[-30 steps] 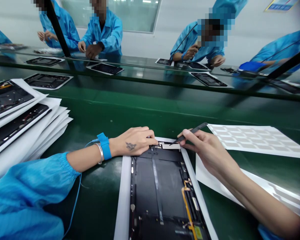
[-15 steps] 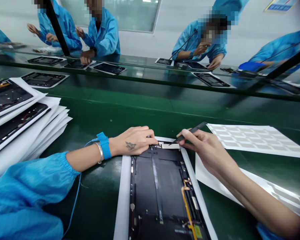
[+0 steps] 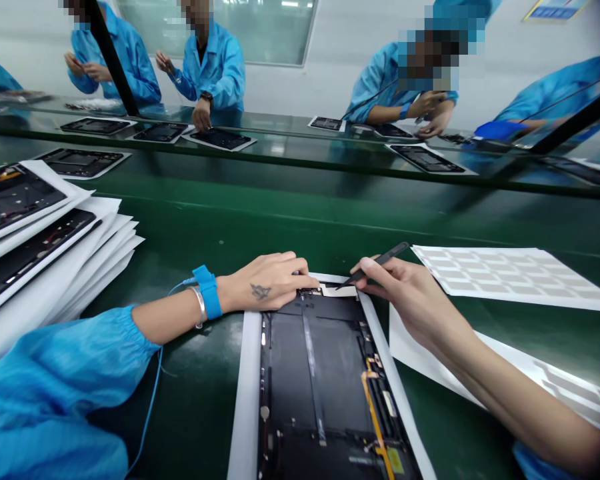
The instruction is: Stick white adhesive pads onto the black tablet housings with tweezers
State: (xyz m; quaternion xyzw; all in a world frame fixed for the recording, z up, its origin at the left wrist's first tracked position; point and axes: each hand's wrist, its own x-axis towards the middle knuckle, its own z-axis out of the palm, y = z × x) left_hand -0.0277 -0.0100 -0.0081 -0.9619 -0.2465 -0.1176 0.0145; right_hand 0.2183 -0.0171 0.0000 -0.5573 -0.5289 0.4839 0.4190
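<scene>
I see the left hand [image 3: 267, 283] lying flat at the 12 o'clock end of the opened black tablet shell [image 3: 320, 373]. Its fingers are stretched out, pressing the top edge and gripping nothing. The right hand [image 3: 405, 293], at 1 o'clock of the shell, has its fingers pinched round a slim black pointed tool [image 3: 375, 261], whose tip touches a small white sticker strip [image 3: 337, 291] on that edge. A white sheet of sticker blanks [image 3: 505, 277] lies on the green table [image 3: 230, 220] at 2 o'clock, and a stack of white-bordered tablet shells [image 3: 40, 247] at 9 o'clock.
</scene>
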